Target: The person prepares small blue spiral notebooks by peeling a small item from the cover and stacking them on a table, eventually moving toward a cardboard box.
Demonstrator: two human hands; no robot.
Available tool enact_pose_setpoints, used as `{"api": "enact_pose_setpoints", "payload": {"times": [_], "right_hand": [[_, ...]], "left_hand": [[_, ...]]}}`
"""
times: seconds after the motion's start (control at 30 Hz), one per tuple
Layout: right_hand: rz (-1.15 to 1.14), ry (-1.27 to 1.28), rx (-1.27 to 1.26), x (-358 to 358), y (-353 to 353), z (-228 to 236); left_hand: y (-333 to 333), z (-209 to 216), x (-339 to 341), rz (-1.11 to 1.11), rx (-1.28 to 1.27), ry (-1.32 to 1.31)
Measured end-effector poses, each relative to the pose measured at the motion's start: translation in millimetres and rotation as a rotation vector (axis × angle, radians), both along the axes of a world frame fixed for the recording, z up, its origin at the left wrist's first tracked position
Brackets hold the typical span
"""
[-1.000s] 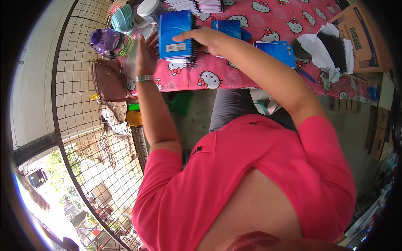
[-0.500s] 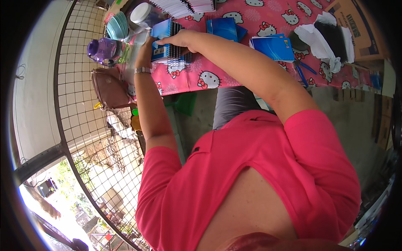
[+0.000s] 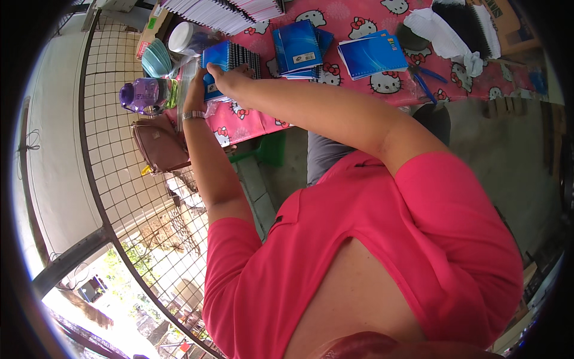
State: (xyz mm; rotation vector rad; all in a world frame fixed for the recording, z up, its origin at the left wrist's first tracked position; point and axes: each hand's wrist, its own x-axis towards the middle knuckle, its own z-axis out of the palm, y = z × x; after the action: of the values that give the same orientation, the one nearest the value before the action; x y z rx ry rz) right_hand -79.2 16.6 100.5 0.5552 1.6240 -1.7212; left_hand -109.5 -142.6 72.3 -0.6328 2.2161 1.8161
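A stack of blue spiral notebooks [image 3: 216,55] sits at the far left of the table, its black coils along the right side. My left hand [image 3: 197,79] is closed against the stack's left side, with its fingers partly hidden. Reaching across, my right hand [image 3: 229,78] grips the near right part, its thumb over the top cover and other fingers out of sight. To the right lie a small pile of blue notebooks [image 3: 297,45] and another blue notebook pile [image 3: 372,56].
Pliers with blue handles [image 3: 429,81] lie near the table's front edge. White paper and dark coils [image 3: 457,36] rest at far right. A purple bottle [image 3: 143,94], teal bowls [image 3: 156,58], white-lidded jar [image 3: 185,38] and brown bag [image 3: 160,145] stand left, beside a wire grid [image 3: 110,149].
The view has shifted, so the table's things sit further left in it. Both hands stay on the notebook stack, and my right forearm lies lower, uncovering more of the middle pile.
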Motion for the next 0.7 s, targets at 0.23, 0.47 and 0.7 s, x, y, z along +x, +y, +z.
{"api": "enact_pose_setpoints", "payload": {"times": [0.23, 0.47, 0.7], "right_hand": [[0.107, 0.194, 0.061, 4.6, 7.7, -6.8], [-0.098, 0.801, 0.486, -42.4, 69.9, -34.9], [-0.336, 0.087, 0.392, -20.7, 113.8, -47.9]], "left_hand": [[-1.0, 0.2, 1.9, 0.030, -0.048, 0.023], [27.0, 35.2, 10.6, 0.164, -0.284, 0.733], [111.8, -99.9, -43.6, -0.706, -1.076, 0.689]]}}
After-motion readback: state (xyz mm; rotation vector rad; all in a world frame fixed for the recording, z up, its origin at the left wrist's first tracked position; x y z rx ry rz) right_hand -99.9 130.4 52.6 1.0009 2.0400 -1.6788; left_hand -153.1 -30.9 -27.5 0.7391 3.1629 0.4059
